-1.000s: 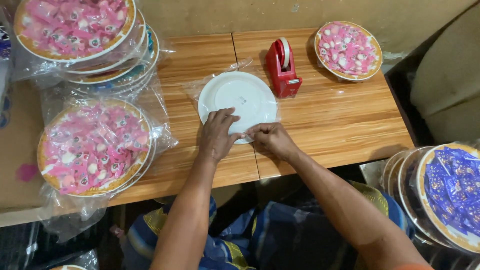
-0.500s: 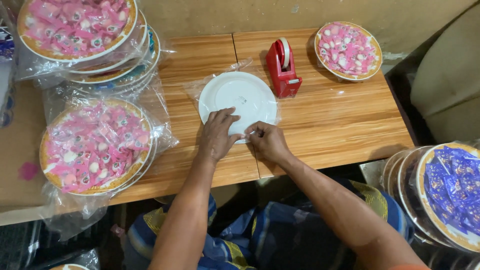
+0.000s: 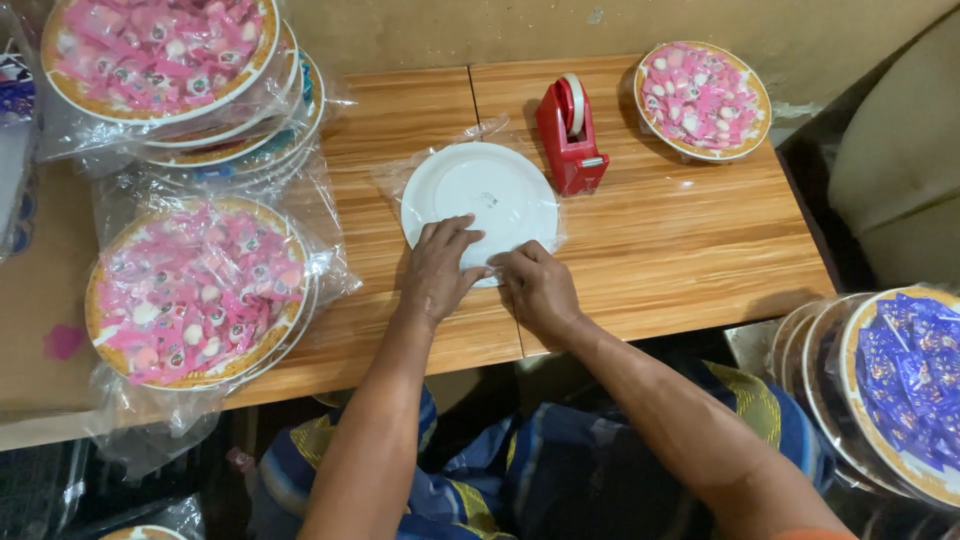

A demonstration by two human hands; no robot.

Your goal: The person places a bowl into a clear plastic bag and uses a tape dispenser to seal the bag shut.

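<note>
A white plate (image 3: 480, 190) lies upside down in clear plastic wrap on the wooden table (image 3: 680, 240). My left hand (image 3: 440, 265) presses flat on the plate's near edge, fingers spread over the wrap. My right hand (image 3: 538, 285) rests beside it at the plate's near rim, fingertips pinching the folded wrap. A red tape dispenser (image 3: 570, 135) stands just right of the plate.
A plate of pink sweets (image 3: 702, 98) sits at the table's back right. Wrapped stacks of pink-filled plates stand at the back left (image 3: 170, 60) and front left (image 3: 195, 290). Plates of blue sweets (image 3: 905, 380) lean at the right, below the table's edge.
Both hands stayed on the plate's near edge. My right hand's fingers shifted slightly toward the left hand, pulling the wrap in.
</note>
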